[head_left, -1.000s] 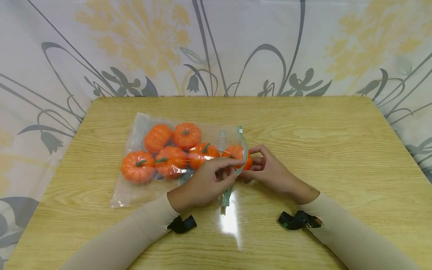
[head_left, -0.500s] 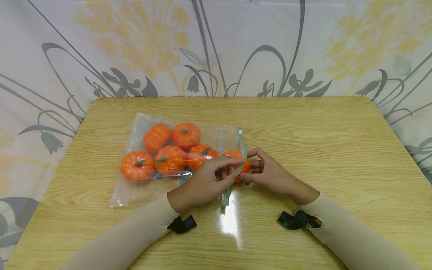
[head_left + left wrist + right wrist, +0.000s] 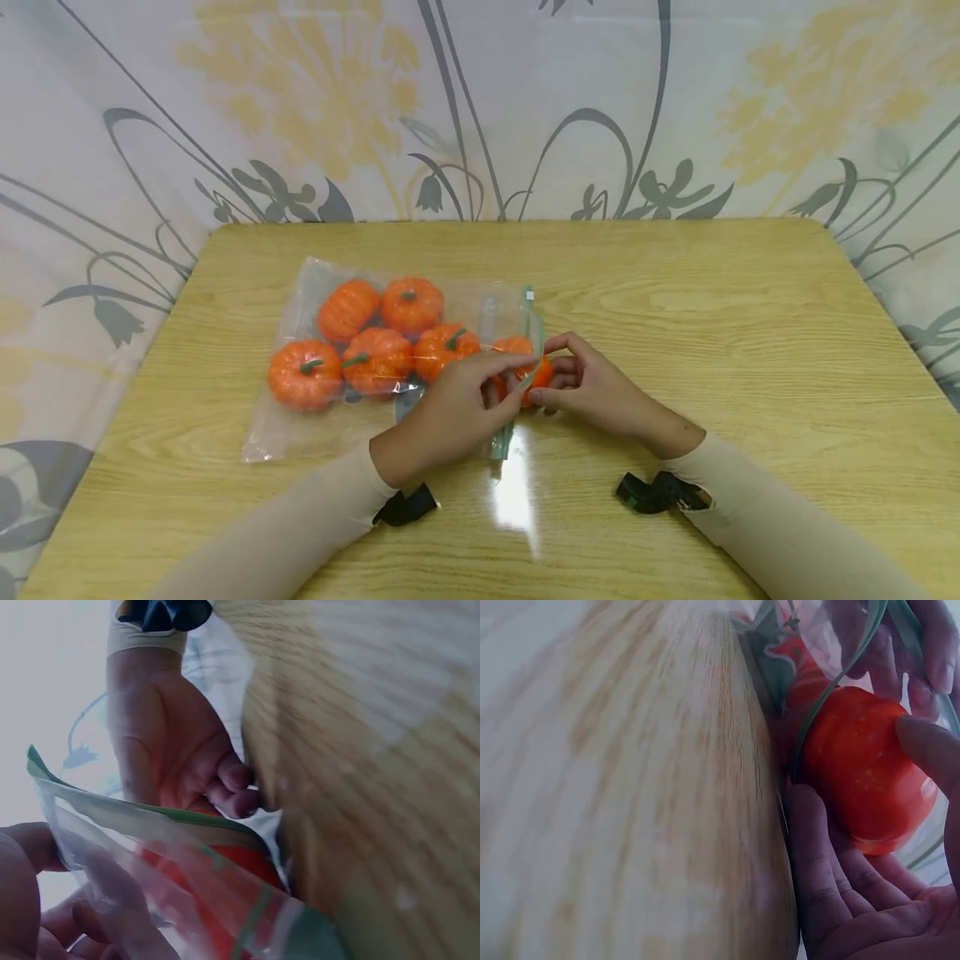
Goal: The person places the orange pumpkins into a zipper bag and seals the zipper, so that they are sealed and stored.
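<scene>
A clear zip bag (image 3: pixel 322 437) lies flat with its green-edged mouth toward the right. Several orange toy pumpkins (image 3: pixel 306 375) with green stems are inside it. My left hand (image 3: pixel 457 408) pinches the upper lip of the mouth and lifts it, as the left wrist view of the bag film (image 3: pixel 97 825) also shows. Another pumpkin (image 3: pixel 866 769) sits partly inside the mouth. My right hand (image 3: pixel 603 387) grips this pumpkin from the right, thumb on its near side and fingers under and behind it. The left hand hides part of that pumpkin in the head view.
The wooden table (image 3: pixel 720 317) reaches to a patterned curtain (image 3: pixel 525 108) at the back. Black wrist camera mounts (image 3: pixel 660 492) sit on both sleeves. A bright light reflection lies on the table just in front of the bag mouth.
The right hand and its pumpkin have shifted slightly left, a little deeper into the bag mouth. The left hand keeps its pinch on the bag lip. The head view has tilted slightly.
</scene>
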`<state>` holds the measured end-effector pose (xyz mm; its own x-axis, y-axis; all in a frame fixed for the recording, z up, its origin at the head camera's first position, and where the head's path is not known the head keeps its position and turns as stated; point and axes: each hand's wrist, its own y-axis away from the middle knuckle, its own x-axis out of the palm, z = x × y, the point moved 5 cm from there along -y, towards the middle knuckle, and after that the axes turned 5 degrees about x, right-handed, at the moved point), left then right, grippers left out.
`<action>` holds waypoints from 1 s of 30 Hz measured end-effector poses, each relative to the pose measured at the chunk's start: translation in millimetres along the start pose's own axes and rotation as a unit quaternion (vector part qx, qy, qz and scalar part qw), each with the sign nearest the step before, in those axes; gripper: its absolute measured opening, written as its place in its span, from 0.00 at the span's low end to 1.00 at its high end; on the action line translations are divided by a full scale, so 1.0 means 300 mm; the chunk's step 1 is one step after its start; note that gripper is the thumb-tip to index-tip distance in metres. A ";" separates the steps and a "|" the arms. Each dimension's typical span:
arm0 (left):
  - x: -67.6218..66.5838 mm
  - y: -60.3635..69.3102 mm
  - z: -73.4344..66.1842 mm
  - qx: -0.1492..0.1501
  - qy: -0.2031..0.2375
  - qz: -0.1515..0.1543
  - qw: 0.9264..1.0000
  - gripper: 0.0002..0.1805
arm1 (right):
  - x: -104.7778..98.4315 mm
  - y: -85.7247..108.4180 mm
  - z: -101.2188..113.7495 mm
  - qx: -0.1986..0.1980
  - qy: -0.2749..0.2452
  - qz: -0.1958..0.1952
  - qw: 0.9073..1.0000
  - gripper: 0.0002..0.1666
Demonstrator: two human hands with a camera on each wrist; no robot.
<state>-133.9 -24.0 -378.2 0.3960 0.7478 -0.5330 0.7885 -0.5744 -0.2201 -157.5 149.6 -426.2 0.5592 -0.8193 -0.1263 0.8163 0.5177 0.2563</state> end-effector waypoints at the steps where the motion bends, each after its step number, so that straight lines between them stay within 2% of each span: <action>1: -0.001 0.003 -0.003 0.000 -0.006 -0.002 1.000 0.20 | 0.002 0.000 -0.001 0.001 0.001 0.000 1.000 0.33; 7: -0.013 0.013 -0.014 0.010 -0.021 -0.004 1.000 0.20 | 0.014 -0.003 0.000 0.007 0.015 0.000 1.000 0.32; 15: -0.026 0.005 -0.003 0.013 0.002 0.003 1.000 0.20 | 0.022 -0.005 0.005 -0.011 0.046 0.009 0.999 0.30; 19: -0.034 0.000 -0.002 0.016 0.023 0.000 1.000 0.19 | 0.026 -0.005 0.012 -0.020 0.080 -0.010 0.997 0.30; 23: -0.037 -0.004 -0.002 0.016 0.030 0.001 0.999 0.19 | 0.025 -0.003 0.023 -0.029 0.127 -0.044 0.990 0.32; 30: -0.027 -0.009 -0.004 0.022 0.050 0.006 0.998 0.19 | 0.035 0.006 0.032 -0.046 0.123 -0.054 0.990 0.37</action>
<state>-138.6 -28.2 -372.2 0.4521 0.7692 -0.4515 0.7626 -0.5959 -0.2515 -151.7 139.7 -417.8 0.4763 -0.7929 -0.3801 0.8771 0.4590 0.1415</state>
